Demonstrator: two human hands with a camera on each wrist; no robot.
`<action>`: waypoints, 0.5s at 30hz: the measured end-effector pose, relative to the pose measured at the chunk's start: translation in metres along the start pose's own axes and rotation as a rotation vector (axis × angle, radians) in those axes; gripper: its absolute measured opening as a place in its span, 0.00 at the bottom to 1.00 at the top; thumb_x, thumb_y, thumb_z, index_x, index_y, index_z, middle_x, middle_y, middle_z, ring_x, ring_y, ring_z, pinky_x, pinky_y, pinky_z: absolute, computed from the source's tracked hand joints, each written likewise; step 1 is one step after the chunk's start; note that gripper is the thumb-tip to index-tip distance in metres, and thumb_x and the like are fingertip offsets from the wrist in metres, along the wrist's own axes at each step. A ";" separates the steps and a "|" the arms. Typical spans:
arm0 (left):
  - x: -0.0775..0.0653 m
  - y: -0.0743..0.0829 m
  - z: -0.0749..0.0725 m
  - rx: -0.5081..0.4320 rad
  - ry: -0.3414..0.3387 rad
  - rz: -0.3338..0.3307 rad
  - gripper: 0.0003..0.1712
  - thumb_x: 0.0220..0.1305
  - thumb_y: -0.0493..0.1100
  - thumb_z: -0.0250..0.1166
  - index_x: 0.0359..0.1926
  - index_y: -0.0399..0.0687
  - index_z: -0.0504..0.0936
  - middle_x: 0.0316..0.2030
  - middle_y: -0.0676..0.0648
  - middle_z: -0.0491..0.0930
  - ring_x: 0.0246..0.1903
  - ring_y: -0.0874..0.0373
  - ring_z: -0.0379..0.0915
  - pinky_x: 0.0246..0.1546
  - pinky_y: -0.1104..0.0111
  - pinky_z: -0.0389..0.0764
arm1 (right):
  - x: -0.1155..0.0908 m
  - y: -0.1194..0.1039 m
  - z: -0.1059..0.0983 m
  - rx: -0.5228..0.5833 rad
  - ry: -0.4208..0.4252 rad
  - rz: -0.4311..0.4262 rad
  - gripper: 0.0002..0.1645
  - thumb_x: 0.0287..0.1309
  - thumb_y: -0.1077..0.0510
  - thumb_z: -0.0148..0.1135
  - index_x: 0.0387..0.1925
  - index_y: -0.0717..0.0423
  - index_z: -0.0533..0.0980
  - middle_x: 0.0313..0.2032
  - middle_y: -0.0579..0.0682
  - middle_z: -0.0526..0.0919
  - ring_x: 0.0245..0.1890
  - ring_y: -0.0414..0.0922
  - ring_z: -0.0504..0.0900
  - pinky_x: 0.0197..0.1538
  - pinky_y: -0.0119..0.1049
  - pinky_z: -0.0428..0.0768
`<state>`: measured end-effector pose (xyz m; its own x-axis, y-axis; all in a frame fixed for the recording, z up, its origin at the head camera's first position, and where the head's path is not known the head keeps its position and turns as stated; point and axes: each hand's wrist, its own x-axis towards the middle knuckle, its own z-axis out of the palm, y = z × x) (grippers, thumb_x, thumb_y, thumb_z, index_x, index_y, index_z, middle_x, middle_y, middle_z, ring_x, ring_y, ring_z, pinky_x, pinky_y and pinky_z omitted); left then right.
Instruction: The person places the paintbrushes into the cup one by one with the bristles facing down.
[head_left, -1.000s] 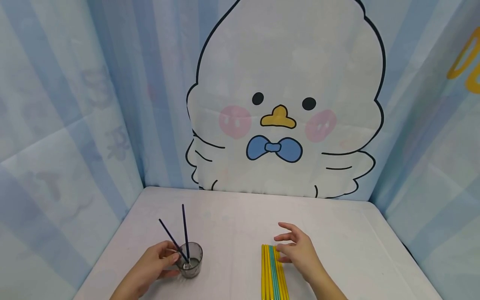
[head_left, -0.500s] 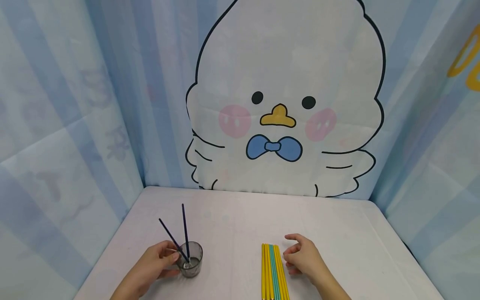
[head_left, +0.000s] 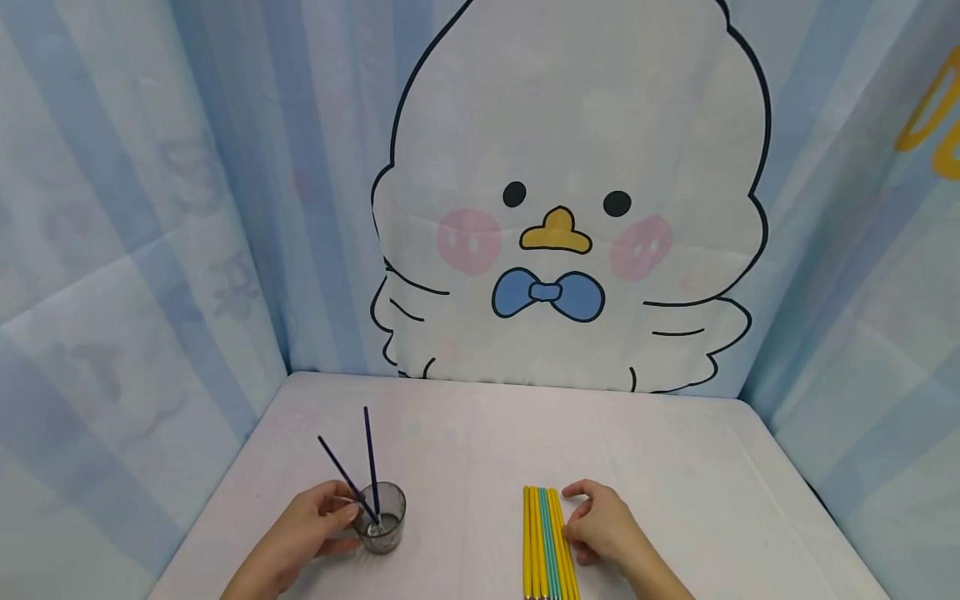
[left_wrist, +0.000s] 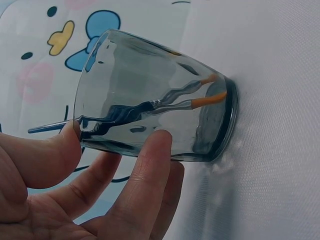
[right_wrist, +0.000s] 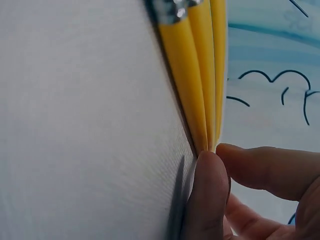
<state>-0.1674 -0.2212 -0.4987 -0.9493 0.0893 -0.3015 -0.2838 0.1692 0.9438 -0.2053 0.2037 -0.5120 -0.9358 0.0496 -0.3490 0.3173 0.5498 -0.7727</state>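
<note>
My left hand [head_left: 306, 525] holds a clear grey drinking glass [head_left: 382, 543] on the white table, thumb at the rim and fingers against the side. Two dark blue paintbrushes [head_left: 371, 454] lean in the glass, orange bristles [left_wrist: 209, 100] down. To the right lies a row of yellow paintbrushes [head_left: 534, 542] and turquoise paintbrushes [head_left: 548, 542], side by side. Silver ferrules [right_wrist: 172, 11] show at their near ends; the bristles are out of sight. My right hand [head_left: 606, 527] is at the row's right edge, its thumb and forefinger by the outermost yellow handle, the two tips apart in the head view.
A white cloth covers the table [head_left: 465, 450]. Behind it hangs a blue striped curtain with a white cartoon bird [head_left: 570, 150]. Further curtains close off the left side [head_left: 112, 292] and right side [head_left: 862, 333].
My right hand has drawn back from above the row's far end, then come in against its right edge, lower and with fingers closer together. The left hand and glass stay still.
</note>
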 end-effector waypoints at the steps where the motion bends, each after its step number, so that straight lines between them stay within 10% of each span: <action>1: 0.000 0.000 0.000 -0.002 0.000 0.000 0.15 0.80 0.35 0.61 0.58 0.26 0.74 0.51 0.35 0.82 0.46 0.55 0.85 0.49 0.54 0.95 | 0.000 0.000 0.000 -0.007 -0.001 -0.005 0.38 0.48 0.72 0.75 0.64 0.60 0.77 0.31 0.52 0.80 0.21 0.43 0.79 0.22 0.32 0.86; 15: -0.001 0.002 0.003 0.004 0.033 -0.013 0.14 0.79 0.33 0.61 0.58 0.26 0.75 0.50 0.34 0.82 0.45 0.54 0.85 0.47 0.54 0.96 | 0.002 -0.006 0.002 -0.103 0.024 0.002 0.33 0.45 0.73 0.74 0.57 0.61 0.79 0.28 0.53 0.79 0.16 0.42 0.78 0.20 0.29 0.83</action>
<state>-0.1669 -0.2183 -0.4974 -0.9494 0.0550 -0.3091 -0.2958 0.1737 0.9393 -0.2086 0.1994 -0.5091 -0.9389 0.0701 -0.3369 0.3030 0.6327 -0.7126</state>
